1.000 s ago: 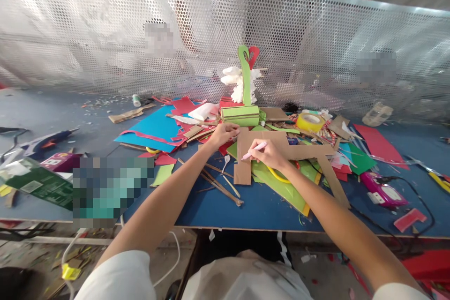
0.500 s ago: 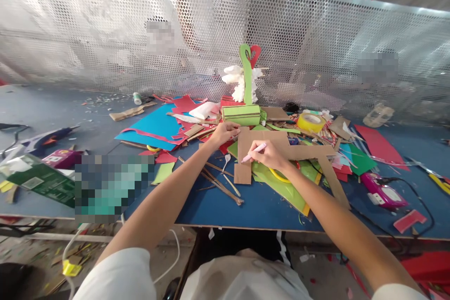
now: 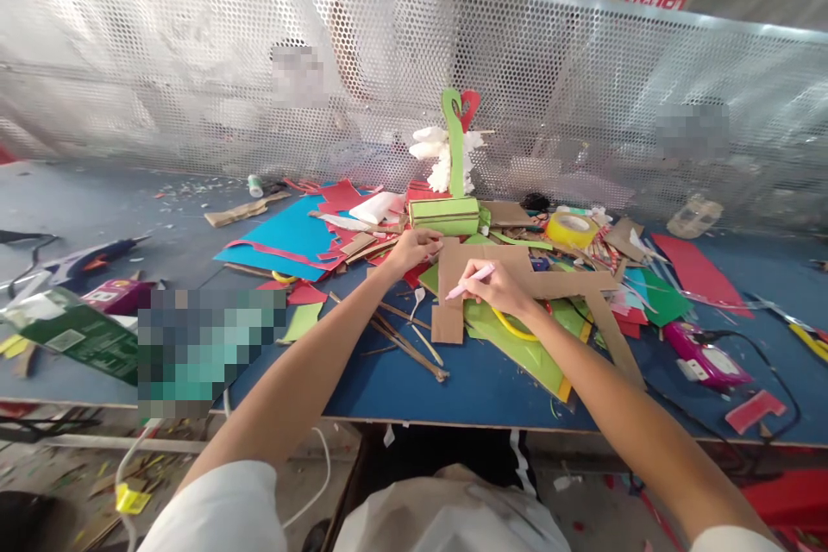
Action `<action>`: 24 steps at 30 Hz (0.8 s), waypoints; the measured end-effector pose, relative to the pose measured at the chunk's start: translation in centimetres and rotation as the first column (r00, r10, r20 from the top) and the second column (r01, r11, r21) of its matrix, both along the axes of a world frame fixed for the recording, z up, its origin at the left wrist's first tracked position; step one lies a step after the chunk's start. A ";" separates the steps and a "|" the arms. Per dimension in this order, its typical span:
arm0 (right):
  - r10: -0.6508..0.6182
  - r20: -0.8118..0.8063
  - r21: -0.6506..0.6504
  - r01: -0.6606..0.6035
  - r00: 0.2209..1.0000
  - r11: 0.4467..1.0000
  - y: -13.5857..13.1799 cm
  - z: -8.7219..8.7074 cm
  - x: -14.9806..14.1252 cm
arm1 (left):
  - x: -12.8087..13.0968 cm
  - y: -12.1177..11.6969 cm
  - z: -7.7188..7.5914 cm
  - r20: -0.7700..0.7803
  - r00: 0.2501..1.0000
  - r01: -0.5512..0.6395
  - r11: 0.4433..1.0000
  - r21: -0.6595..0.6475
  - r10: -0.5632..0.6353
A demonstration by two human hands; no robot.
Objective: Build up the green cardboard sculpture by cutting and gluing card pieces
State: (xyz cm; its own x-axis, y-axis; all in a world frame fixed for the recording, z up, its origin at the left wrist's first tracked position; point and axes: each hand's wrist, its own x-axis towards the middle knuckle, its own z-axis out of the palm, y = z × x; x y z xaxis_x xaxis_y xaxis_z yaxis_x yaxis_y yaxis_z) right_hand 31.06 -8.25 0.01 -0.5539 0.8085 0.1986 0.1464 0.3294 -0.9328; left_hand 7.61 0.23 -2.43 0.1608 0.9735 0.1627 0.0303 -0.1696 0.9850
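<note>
2 hands [image 3: 414,248] on cardboard [image 3: 453,285].

I am at a craft workshop bench. A long blue worktable [image 3: 414,379] is strewn with cut sheets of coloured paper [image 3: 285,233], brown cardboard strips [image 3: 569,280], a roll of yellow tape [image 3: 570,228] and a glue gun [image 3: 90,257] with its cord. A perforated metal screen [image 3: 194,86] runs along the back of the bench. Paper scraps litter the bare floor [image 3: 78,483] beneath it.
</note>
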 end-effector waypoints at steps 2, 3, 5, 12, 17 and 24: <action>-0.015 -0.083 -0.025 0.013 0.996 1.000 0.0 0.4 0.1 | 0.0 -0.1 0.3 0.053 0.999 0.003 1.000 -0.025 -0.001; -0.031 -0.121 -0.013 0.030 0.992 0.999 0.0 0.7 0.2 | 0.0 -0.1 0.5 0.088 0.996 0.002 0.999 -0.042 0.001; -0.090 -0.201 0.072 0.107 0.975 0.992 0.1 1.7 0.6 | -0.1 -0.2 1.1 0.167 0.986 -0.009 0.997 -0.075 0.021; -0.317 -0.478 0.427 0.532 0.819 0.731 0.8 4.3 3.8 | -2.2 -0.5 3.5 0.374 0.918 -0.107 0.991 -0.082 0.130; -0.462 -0.534 0.463 0.702 0.708 0.540 1.9 4.2 5.6 | -3.4 -0.8 4.8 0.462 0.873 -0.179 0.984 0.005 0.157; -0.467 -0.359 0.294 0.573 0.808 0.765 3.0 2.8 5.4 | -2.3 -1.0 4.6 0.592 0.772 -0.324 0.945 0.052 0.232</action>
